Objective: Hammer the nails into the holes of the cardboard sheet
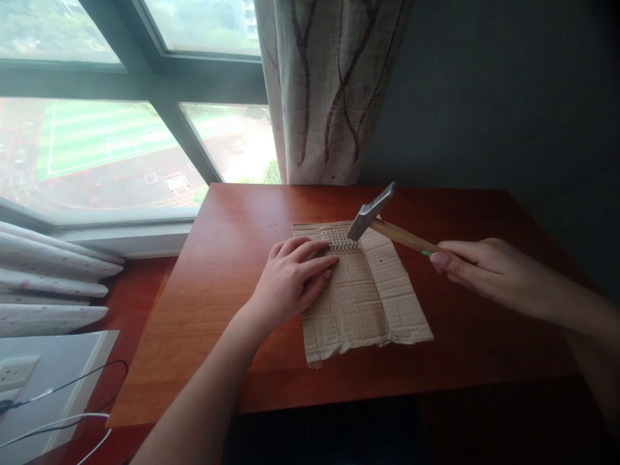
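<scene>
My right hand [477, 268] is wrapped around the wooden handle of a hammer [402, 234]. The hammer's metal head is tilted over the far part of a creased cardboard sheet [358, 303], close to a patch of small dark dots [335, 236] in rows. Short dark slanted marks line the near edge of that patch; whether they are nails or holes I cannot tell. My left hand [293, 274] lies palm down on the left side of the cardboard, its fingers extended and slightly bent. Its fingertips reach the left end of the marks, and nothing shows between them.
The cardboard lies on a reddish-brown wooden table [232, 258]. Behind it hang a patterned curtain [334, 97] and a dark wall. A window [111, 142] is at the left, with a wall socket [18, 374] and cables [62, 387] below it.
</scene>
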Action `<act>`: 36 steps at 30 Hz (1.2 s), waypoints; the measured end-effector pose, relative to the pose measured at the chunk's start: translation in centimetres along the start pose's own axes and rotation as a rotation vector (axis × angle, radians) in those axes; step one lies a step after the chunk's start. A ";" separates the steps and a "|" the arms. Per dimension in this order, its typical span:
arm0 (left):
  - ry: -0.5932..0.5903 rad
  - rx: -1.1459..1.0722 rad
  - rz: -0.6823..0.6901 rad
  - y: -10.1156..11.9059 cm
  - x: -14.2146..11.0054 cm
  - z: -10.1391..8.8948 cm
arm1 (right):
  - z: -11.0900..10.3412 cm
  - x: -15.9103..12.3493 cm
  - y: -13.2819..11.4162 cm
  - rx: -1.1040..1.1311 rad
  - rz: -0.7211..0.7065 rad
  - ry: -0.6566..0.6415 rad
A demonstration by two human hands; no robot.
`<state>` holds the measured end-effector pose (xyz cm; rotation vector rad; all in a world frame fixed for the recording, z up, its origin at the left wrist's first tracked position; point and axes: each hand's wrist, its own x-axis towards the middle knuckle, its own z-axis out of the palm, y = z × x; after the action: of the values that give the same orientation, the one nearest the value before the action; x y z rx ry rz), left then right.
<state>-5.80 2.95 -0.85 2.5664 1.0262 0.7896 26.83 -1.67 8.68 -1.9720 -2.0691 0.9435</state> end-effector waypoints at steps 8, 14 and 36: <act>0.031 -0.052 -0.022 -0.2 -0.1 0.3 | 2.8 0.4 2.2 0.382 0.061 0.248; 0.051 -0.058 -0.018 -0.3 -0.2 0.4 | 7.2 1.9 4.8 0.704 0.039 0.541; 0.064 -0.024 0.006 -0.4 -0.3 0.6 | 12.6 6.2 9.1 0.057 0.142 0.720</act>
<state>-5.83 3.03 -1.66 2.5401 1.0216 0.8858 27.52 -0.64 -8.01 -2.0330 -1.4946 0.2269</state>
